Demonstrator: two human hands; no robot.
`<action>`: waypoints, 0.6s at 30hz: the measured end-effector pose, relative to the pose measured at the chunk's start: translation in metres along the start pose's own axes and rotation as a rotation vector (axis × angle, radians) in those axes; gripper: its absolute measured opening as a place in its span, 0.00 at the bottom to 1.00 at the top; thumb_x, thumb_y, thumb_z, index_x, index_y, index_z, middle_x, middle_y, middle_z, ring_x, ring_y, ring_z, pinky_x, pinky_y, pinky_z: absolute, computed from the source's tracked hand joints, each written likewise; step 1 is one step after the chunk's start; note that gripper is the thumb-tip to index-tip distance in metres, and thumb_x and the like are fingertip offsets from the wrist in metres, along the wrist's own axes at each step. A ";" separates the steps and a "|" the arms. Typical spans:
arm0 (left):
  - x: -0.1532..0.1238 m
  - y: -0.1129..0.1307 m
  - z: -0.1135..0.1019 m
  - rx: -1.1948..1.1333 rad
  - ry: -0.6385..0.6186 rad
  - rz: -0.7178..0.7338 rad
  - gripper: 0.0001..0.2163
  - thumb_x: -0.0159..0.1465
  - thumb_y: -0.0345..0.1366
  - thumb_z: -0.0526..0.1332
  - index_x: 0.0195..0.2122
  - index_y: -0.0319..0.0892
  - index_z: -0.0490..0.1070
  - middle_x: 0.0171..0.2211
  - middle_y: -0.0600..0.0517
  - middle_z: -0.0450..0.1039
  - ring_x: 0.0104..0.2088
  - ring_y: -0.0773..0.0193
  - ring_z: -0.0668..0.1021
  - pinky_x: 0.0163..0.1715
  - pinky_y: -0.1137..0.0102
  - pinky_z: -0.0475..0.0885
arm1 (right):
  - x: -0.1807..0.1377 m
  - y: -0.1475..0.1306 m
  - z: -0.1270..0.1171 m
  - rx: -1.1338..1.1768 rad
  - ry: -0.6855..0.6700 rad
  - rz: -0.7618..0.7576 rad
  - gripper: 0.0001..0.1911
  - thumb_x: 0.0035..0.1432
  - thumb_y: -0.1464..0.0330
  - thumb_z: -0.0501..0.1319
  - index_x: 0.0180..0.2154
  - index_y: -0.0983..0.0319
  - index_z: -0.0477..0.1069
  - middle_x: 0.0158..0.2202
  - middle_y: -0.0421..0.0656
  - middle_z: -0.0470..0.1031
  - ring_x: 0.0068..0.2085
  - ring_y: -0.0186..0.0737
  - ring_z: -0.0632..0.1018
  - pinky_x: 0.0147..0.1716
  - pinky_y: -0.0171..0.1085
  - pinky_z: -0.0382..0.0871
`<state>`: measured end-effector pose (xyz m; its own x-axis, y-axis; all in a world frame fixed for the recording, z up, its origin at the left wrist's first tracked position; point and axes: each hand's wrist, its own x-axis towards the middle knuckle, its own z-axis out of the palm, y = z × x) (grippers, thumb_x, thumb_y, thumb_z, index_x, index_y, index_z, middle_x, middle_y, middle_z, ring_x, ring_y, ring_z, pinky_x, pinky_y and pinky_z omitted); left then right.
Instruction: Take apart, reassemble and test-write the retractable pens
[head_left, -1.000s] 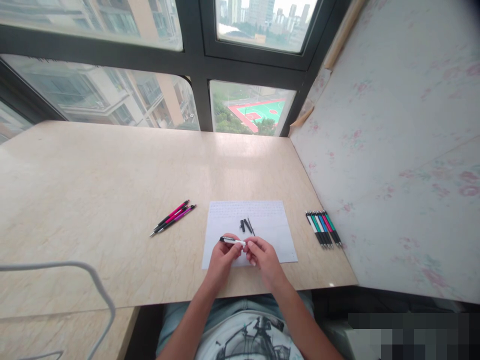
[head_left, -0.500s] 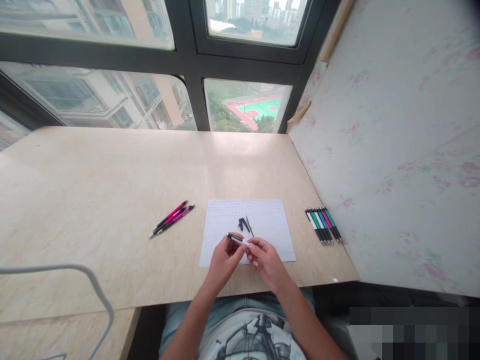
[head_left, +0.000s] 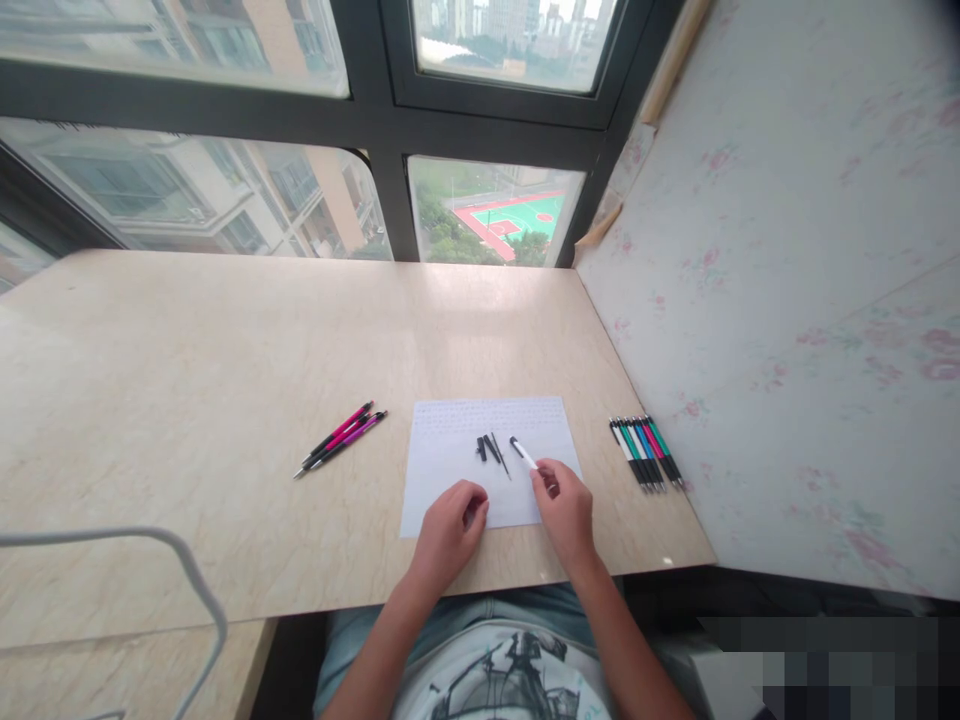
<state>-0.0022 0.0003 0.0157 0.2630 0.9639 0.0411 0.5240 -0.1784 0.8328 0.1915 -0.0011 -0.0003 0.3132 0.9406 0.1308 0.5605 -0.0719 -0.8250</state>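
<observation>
Between the fingertips of my right hand (head_left: 565, 505) is the lower end of a white pen barrel (head_left: 525, 454); its black end points up and left over the paper. My left hand (head_left: 452, 520) rests at the paper's near edge with fingers curled in, and whatever may be inside them is hidden. The sheet of paper (head_left: 442, 470) has lines of handwriting along its top. Small black pen parts (head_left: 486, 448) lie on it between and beyond my hands, and a thin dark refill (head_left: 501, 456) lies just right of them.
To the left lie a few pink and purple pens (head_left: 341, 440) with black grips. A row of several white, green, blue and pink pens (head_left: 646, 453) lies at the right, near the papered wall (head_left: 787, 400). A grey cable (head_left: 180, 550) crosses the desk's left front.
My hands have parted. The white barrel has gone from both hands to my right hand alone, which moved right with it; my left hand has dropped slightly toward the desk edge.
</observation>
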 end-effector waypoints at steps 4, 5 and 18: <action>0.000 0.001 -0.001 -0.020 0.008 0.003 0.05 0.63 0.35 0.57 0.32 0.45 0.71 0.28 0.52 0.72 0.28 0.61 0.72 0.29 0.68 0.65 | 0.000 0.004 0.009 -0.114 -0.014 -0.108 0.12 0.62 0.63 0.56 0.41 0.62 0.74 0.36 0.48 0.78 0.31 0.42 0.76 0.34 0.40 0.69; 0.000 0.001 -0.002 -0.021 0.007 0.003 0.05 0.63 0.35 0.57 0.32 0.45 0.71 0.28 0.52 0.72 0.28 0.61 0.72 0.30 0.68 0.66 | 0.000 0.005 0.009 -0.123 -0.027 -0.119 0.12 0.62 0.64 0.56 0.41 0.62 0.74 0.36 0.48 0.78 0.31 0.42 0.75 0.34 0.39 0.68; -0.004 0.006 -0.004 -0.200 0.076 -0.018 0.08 0.66 0.39 0.55 0.32 0.43 0.71 0.29 0.51 0.73 0.30 0.62 0.73 0.32 0.70 0.67 | -0.020 -0.017 0.000 0.080 -0.190 -0.183 0.19 0.66 0.62 0.52 0.25 0.61 0.69 0.21 0.39 0.66 0.25 0.36 0.67 0.27 0.35 0.58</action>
<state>-0.0034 -0.0043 0.0230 0.1894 0.9800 0.0606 0.3551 -0.1259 0.9263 0.1758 -0.0191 0.0108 0.0585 0.9815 0.1825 0.5294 0.1245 -0.8392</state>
